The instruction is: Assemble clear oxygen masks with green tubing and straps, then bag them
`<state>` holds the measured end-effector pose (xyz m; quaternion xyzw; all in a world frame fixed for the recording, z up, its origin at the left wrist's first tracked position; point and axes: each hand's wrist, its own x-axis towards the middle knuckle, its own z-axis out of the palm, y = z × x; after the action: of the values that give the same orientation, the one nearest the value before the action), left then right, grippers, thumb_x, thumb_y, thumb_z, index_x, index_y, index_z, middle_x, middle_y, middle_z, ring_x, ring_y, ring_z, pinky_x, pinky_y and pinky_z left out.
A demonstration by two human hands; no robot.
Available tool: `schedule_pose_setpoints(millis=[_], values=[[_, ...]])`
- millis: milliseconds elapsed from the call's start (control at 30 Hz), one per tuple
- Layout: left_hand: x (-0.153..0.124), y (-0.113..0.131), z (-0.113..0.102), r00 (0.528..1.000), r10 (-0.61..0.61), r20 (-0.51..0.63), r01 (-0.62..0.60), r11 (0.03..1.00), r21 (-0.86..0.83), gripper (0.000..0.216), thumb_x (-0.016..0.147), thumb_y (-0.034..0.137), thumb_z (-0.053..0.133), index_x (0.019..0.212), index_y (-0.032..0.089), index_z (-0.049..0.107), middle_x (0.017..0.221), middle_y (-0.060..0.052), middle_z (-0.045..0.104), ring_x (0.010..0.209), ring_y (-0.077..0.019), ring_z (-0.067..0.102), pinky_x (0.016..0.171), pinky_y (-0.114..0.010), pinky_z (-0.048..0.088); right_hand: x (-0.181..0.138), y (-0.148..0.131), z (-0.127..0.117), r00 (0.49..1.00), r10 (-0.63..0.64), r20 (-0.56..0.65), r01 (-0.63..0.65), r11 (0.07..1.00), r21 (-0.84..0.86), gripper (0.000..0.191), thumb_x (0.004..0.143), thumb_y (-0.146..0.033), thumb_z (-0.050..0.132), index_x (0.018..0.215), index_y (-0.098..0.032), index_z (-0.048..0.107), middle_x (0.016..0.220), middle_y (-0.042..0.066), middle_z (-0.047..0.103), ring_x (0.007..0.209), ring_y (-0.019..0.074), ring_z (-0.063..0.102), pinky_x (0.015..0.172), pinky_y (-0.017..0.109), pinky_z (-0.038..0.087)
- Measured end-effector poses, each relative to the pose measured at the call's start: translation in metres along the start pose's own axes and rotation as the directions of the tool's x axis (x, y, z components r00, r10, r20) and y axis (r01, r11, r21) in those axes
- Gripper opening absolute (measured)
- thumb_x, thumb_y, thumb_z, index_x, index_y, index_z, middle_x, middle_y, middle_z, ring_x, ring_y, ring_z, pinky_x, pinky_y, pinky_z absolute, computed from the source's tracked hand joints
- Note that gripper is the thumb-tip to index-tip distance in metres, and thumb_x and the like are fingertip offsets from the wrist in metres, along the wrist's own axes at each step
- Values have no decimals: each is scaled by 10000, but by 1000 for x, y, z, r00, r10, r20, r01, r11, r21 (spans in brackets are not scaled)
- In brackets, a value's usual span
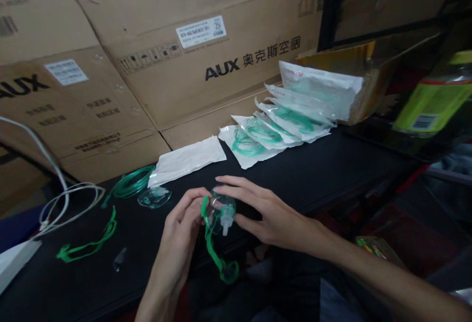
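A clear oxygen mask (217, 214) with a whitish connector at its front is held between my two hands above the table's front edge. My left hand (184, 221) grips its left side, where a green elastic strap (212, 250) is attached and dangles below. On the mask's right side, my right hand (261, 209) has its fingers curved around the rim. Left of my hands lie another clear mask (155, 197), a coil of green tubing (133, 183), a loose green strap (90, 247) and a small clear plastic piece (120, 259).
Several packets (254, 145) with green tubing lean in a row on the black table (147, 243). Beside them is a flat white packet (189, 160). Large cartons (221, 66) stand behind. A white cable (64, 199) lies left; a bottle with a yellow-green label (427, 103) stands right.
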<state>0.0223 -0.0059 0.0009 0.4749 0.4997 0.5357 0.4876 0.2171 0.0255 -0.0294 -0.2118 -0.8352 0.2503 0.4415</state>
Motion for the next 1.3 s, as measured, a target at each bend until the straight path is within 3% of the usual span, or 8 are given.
schedule_pose_setpoints(millis=[167, 367, 600, 800, 900, 1000, 1133, 1300], values=[[-1, 4, 11, 995, -83, -50, 79, 994, -81, 298, 714, 374, 821, 921, 201, 696, 827, 14, 652, 742, -134, 600, 629, -176, 473, 3, 2, -3, 999, -20, 26, 16, 990, 142, 524, 924, -184, 698, 1424, -193, 541, 1427, 96, 617, 1353, 163, 542, 1161, 307, 414], [0, 6, 12, 994, -103, -23, 95, 971, -220, 286, 776, 451, 740, 806, 175, 671, 798, -7, 617, 708, -152, 581, 616, -225, 488, 5, 2, -8, 995, 99, 22, -101, 947, 306, 460, 927, -186, 700, 1373, -239, 599, 1341, 52, 680, 1257, 181, 618, 1116, 334, 449], [4, -2, -2, 994, -73, 87, 78, 995, -63, 308, 801, 421, 810, 966, 183, 707, 803, 6, 617, 692, -103, 539, 612, -165, 466, 4, 5, -6, 973, 221, 63, -217, 800, 559, 443, 891, -136, 718, 1314, -231, 624, 1297, 61, 671, 1192, 186, 657, 1043, 342, 529], [3, 1, 0, 994, -104, 40, 107, 992, -66, 426, 773, 455, 824, 1092, 191, 724, 878, -28, 712, 758, -146, 651, 674, -194, 512, 5, -2, -15, 977, 144, 160, -209, 818, 536, 695, 808, -155, 808, 1433, -278, 532, 1457, 71, 543, 1363, 204, 528, 1122, 356, 466], [2, 4, 4, 991, -130, -16, 128, 988, -89, 442, 760, 470, 824, 1089, 192, 726, 858, -23, 731, 707, -144, 672, 632, -195, 513, 6, -5, -19, 968, 124, 220, -231, 783, 578, 557, 933, -207, 681, 1460, -275, 514, 1513, 76, 508, 1397, 192, 499, 1142, 358, 441], [1, 3, 10, 986, -136, -94, 123, 983, -135, 440, 734, 453, 833, 1054, 168, 737, 866, -40, 749, 711, -164, 697, 619, -212, 520, 7, -3, -17, 972, 141, 186, -221, 814, 537, 405, 1000, -224, 581, 1404, -250, 576, 1452, 71, 576, 1366, 179, 527, 1144, 361, 437], [1, 1, 19, 977, -163, -140, 135, 972, -192, 388, 752, 397, 817, 1056, 169, 741, 900, -56, 768, 737, -173, 719, 631, -225, 525, 6, 3, -9, 967, 213, 143, -256, 817, 517, 437, 944, -202, 666, 1372, -256, 591, 1402, 66, 603, 1275, 186, 601, 1084, 354, 501], [0, -1, 25, 961, -243, -130, 206, 946, -249, 363, 801, 348, 782, 1120, 182, 725, 929, -71, 781, 765, -188, 737, 622, -229, 532, 4, 8, -5, 979, 193, 65, -201, 871, 447, 473, 883, -143, 718, 1329, -250, 603, 1350, 63, 634, 1252, 192, 611, 1083, 373, 502]])
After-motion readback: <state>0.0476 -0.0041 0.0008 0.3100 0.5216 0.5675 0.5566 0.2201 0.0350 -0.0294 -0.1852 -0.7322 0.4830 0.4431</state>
